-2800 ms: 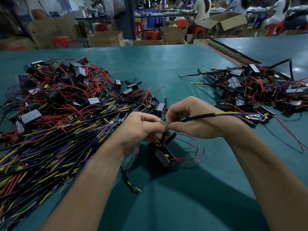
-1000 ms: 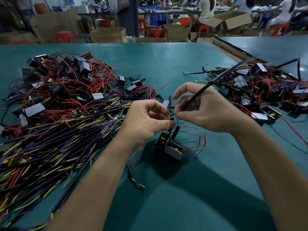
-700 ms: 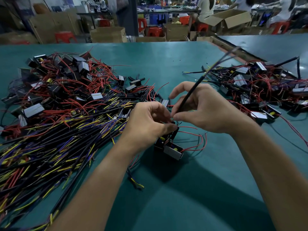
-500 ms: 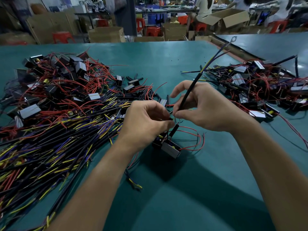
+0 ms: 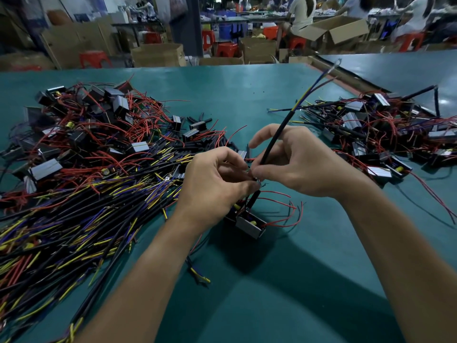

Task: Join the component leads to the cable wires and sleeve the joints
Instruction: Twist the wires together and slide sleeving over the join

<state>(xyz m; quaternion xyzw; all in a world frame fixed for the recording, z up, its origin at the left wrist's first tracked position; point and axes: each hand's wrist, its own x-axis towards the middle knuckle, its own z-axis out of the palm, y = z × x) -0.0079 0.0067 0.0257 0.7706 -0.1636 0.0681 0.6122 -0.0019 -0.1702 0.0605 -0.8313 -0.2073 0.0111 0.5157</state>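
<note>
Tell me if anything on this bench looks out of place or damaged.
One short cable piece lies alone on the table, apart from the big cable heap to its left. Nothing looks broken: the right hand holds its cable, the left hand pinches a component lead, both intact.

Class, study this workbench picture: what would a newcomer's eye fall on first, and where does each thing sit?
At centre, the left hand and right hand pinch the lower end of a black cable that slants up and away, just above a small boxy component with red leads. A big tangle of black, yellow and red wires covers the green table's left side; a smaller heap lies at right.
</note>
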